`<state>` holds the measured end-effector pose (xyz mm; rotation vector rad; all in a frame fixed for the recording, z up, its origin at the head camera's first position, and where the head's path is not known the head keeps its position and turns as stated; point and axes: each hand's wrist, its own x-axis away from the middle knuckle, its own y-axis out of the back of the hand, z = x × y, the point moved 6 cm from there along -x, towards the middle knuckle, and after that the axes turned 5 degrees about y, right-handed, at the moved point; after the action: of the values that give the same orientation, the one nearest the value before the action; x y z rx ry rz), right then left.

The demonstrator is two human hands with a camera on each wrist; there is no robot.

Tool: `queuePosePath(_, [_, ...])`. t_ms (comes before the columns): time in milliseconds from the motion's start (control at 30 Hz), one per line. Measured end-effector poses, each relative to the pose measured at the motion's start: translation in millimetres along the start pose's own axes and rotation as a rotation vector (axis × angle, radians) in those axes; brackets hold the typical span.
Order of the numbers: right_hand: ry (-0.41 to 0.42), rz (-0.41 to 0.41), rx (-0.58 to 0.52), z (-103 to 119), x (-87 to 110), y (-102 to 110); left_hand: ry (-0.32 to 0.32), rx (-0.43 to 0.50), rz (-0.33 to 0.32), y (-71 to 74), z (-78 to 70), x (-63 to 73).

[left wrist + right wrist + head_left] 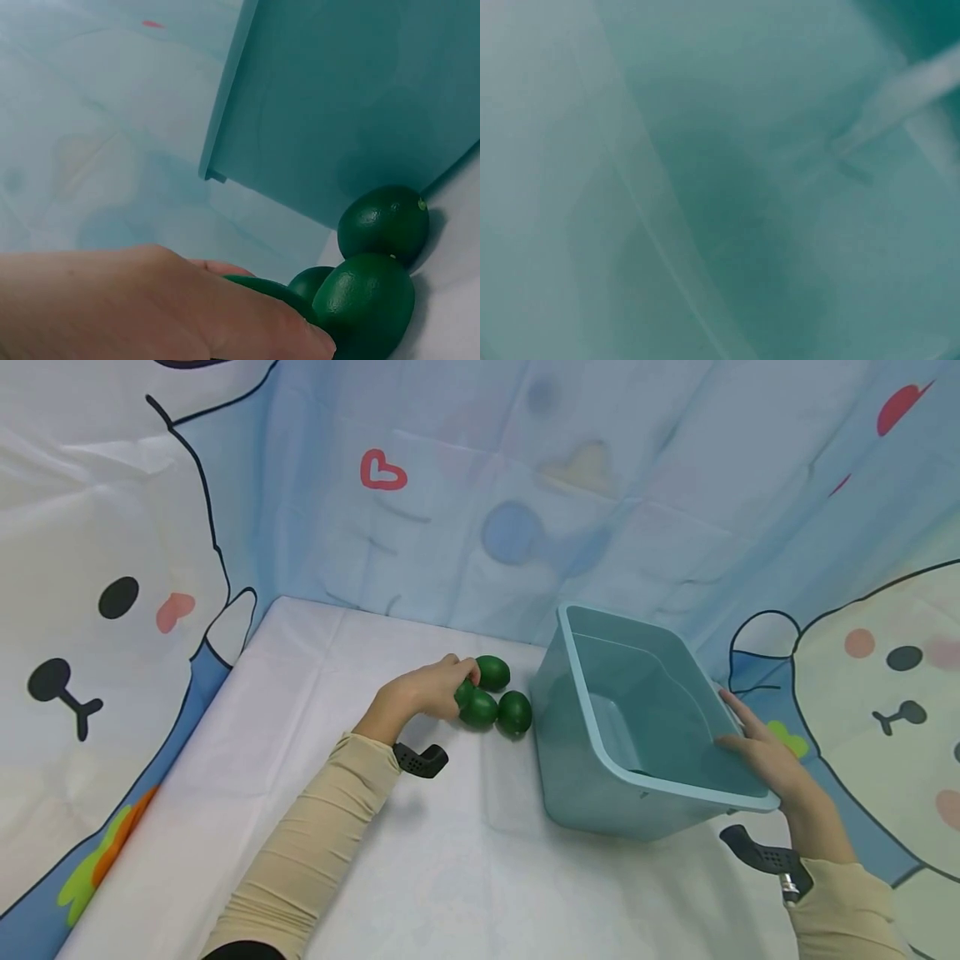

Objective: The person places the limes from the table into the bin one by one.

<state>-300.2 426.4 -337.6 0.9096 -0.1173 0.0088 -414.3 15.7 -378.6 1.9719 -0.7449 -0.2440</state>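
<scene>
My left hand (431, 687) pinches a green lime (464, 693) between thumb and fingers, low over the white cloth. Three more limes lie close around it: one behind (492, 672), one in front (478, 709) and one at the right (514, 713), near the bin. In the left wrist view the held lime (274, 291) is partly covered by the hand. A teal plastic bin (592, 727) stands right of the limes, its opening tipped toward me. At its right side my right hand (768, 760) grips the rim, thumb on the inside; some fingers are hidden.
A white cloth (450, 860) covers the table. Behind it hangs a pale blue printed curtain (450, 527), with cartoon animals on the left and right sides. The right wrist view is filled with blurred teal bin wall (720, 187).
</scene>
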Motion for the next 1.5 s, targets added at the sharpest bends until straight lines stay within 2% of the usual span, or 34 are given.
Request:
queuePosePath(233, [0.009, 0.003, -0.013, 1.2, 0.0, 0.9, -0.01, 0.021, -0.007, 1.3, -1.3, -0.7])
queuePosePath(633, [-0.003, 0.005, -0.033, 1.4, 1.3, -2.8, -0.063, -0.013, -0.051, 3.3, -5.2, -1.9])
queuePosePath(800, [-0.001, 0.005, -0.026, 0.5, 0.5, -3.0, -0.07, 0.011, -0.068, 4.8, -6.4, -2.8])
queuePosePath(1100, [0.011, 0.005, -0.018, -0.8, -0.7, -2.0, -0.08, 0.113, -0.11, 11.0, -8.7, -3.7])
queuePosePath(1500, [0.002, 0.011, -0.031, 0.7, 0.3, -2.6, -0.091, 0.105, -0.11, 14.0, -16.0, 3.2])
